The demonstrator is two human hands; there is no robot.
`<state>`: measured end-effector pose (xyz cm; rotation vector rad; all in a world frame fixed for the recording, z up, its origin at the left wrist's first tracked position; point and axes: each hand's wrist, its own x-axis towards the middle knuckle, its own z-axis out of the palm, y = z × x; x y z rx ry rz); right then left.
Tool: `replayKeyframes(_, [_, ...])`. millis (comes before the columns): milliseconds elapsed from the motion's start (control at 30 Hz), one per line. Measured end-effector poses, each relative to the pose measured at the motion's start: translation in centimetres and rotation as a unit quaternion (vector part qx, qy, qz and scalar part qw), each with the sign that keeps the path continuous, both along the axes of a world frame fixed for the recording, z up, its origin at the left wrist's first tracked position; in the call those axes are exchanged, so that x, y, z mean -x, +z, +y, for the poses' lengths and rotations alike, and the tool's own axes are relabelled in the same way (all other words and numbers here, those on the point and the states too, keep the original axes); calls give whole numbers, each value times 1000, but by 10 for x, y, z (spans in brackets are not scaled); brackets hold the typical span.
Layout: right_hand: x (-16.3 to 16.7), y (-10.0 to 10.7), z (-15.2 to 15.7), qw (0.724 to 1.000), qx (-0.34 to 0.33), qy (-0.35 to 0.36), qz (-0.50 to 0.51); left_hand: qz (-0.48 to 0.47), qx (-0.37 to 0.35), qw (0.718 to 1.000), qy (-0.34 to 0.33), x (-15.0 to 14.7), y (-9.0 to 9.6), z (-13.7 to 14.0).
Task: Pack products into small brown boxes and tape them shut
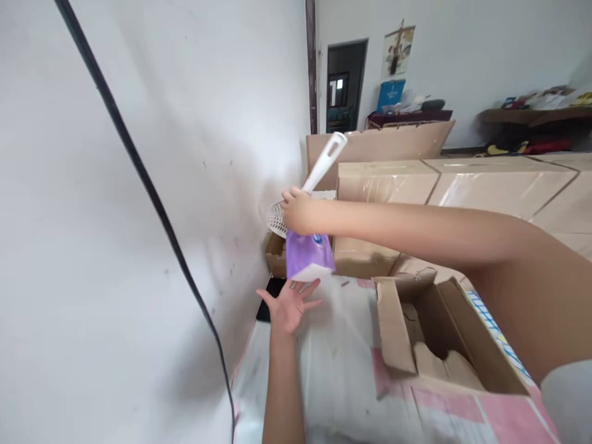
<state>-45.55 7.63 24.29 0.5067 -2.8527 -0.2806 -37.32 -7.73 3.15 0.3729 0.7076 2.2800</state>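
Nearest you, at 4 o'clock, an open brown cardboard box [398, 327] stands on the pale, pink-patched counter [333, 376]. At 6 o'clock your left hand [289, 311] is palm up, its fingers spread apart with nothing in them, beside a flat black item [263, 313]. Just beyond its fingertips, below centre, hangs the shiny purple packet with a white lower end [305, 254]; the fingers of your right hand [300, 211] are clamped on its top. The packet looks light, soft and a little slippery, so a bunched grip on the gathered top should suit it, with a palm under the base against sagging. The white perforated plastic skimmer [319, 172] runs behind that fist, its handle toward 1 o'clock; you cannot tell whether the fingers grip it too. It looks light and stiff, best taken by the handle. Farther off, taped brown cartons [388, 182] line 2 to 3 o'clock.
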Motion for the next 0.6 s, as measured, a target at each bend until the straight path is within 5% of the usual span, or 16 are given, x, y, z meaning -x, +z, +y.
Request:
replayKeyframes(167, [-182, -64, -17, 998, -46, 16, -43, -137, 126, 982, -17, -126, -3, -15])
replayKeyframes(267, [-234, -96, -20, 992, 24, -4, -126, -211, 181, 961, 6, -198, -31, -16])
replayKeyframes(433, [-213, -134, -26, 951, 211, -75, -213, -311, 262, 906, 119, -262, -64, -67])
replayKeyframes(600, [-157, -166, -38, 888, 277, -203, -306, -317, 288, 884, 187, -276, -56, -114])
